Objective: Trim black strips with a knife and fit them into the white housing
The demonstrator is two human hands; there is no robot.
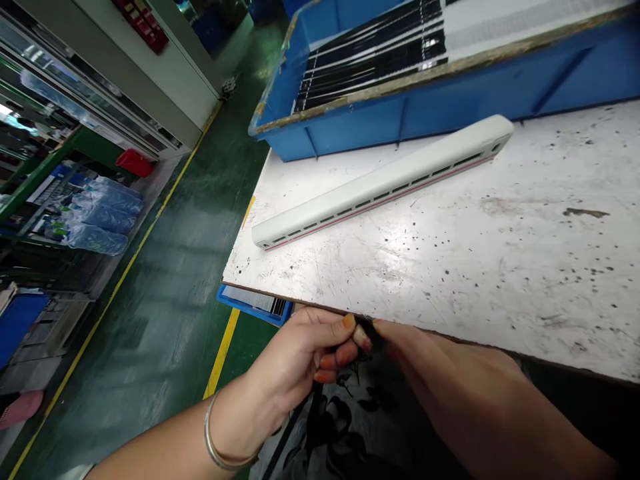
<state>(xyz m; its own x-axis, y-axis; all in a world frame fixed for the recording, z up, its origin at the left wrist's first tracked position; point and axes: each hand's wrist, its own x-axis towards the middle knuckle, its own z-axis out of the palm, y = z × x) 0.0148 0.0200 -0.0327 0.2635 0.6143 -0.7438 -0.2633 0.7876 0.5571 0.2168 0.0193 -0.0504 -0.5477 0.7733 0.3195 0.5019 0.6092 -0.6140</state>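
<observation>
Just below the table's near edge, my left hand (320,343) is closed, thumb pressed over curled fingers, on a black cloth strip (369,328). My right hand (440,363) meets it from the other side, its fingertips pinched at the same dark strip; most of its fingers are turned away from view. Beneath both hands hangs dark clothing with a black floral pattern (340,427). On the table beyond them lies a long white toy train car shell (380,180), with a row of dark windows and a red stripe along its side.
A scuffed white table (450,267) spans the right. At its back stands a blue bin (350,130) holding black and white strips. A smaller blue tray (255,303) sits below the left corner. Shelving with bagged goods (100,213) and a red bucket (134,162) stand across the green floor.
</observation>
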